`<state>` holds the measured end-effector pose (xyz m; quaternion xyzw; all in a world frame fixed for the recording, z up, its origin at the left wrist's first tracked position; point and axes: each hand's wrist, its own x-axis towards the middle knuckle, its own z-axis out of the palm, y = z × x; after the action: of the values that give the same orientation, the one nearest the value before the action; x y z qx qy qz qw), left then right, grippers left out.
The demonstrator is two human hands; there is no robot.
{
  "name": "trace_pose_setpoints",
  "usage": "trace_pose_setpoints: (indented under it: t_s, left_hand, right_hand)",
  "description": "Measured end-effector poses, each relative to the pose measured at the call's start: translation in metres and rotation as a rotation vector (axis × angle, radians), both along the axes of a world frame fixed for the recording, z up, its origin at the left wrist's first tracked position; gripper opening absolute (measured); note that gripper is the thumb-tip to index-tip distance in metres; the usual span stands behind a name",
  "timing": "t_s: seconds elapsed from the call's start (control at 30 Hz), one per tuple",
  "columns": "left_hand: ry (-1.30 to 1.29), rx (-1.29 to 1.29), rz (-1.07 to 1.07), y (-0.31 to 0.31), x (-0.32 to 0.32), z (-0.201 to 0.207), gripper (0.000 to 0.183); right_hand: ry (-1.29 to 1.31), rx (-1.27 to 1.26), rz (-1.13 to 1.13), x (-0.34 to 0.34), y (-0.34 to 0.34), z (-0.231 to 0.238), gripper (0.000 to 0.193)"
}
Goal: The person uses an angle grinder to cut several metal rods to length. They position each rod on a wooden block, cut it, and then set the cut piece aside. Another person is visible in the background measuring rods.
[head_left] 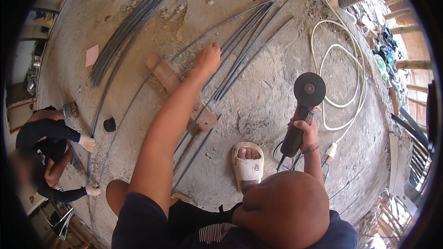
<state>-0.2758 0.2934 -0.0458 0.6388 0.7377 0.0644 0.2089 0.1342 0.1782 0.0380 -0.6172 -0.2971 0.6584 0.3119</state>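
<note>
My right hand is wrapped round the body of a black angle grinder, held up above the floor at the right. Its dark cutting disc points away from me. My left arm reaches forward to the steel rods. The left hand is closed like a fist at the edge of this loose bundle; whatever its fingers hold is hidden. Beneath that forearm, a wooden plank lies on the ground, and some rods cross over it.
A thicker bundle of rods lies far left, near a pink sheet. At left, a crouching co-worker with gloved hands touches a long rod. A white cable coils at right. My sandalled foot stands near the middle.
</note>
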Motion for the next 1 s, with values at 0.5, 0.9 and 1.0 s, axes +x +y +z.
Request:
trace_pose_setpoints:
  t_s: [0.5, 0.9, 1.0]
  left_hand:
    - [-0.093, -0.056, -0.002, 0.031, 0.004, 0.006, 0.039]
    - [-0.996, -0.666, 0.224, 0.033, -0.006, 0.058, 0.054]
    - [-1.096, -0.663, 0.303, 0.030, -0.002, 0.061, 0.047]
  right_hand:
    - [0.017, -0.025, 0.067, 0.004, 0.007, -0.002, 0.040]
    - [0.016, -0.038, 0.054, 0.005, 0.005, -0.006, 0.038]
    - [0.011, -0.045, 0.040, 0.003, 0.006, -0.005, 0.037]
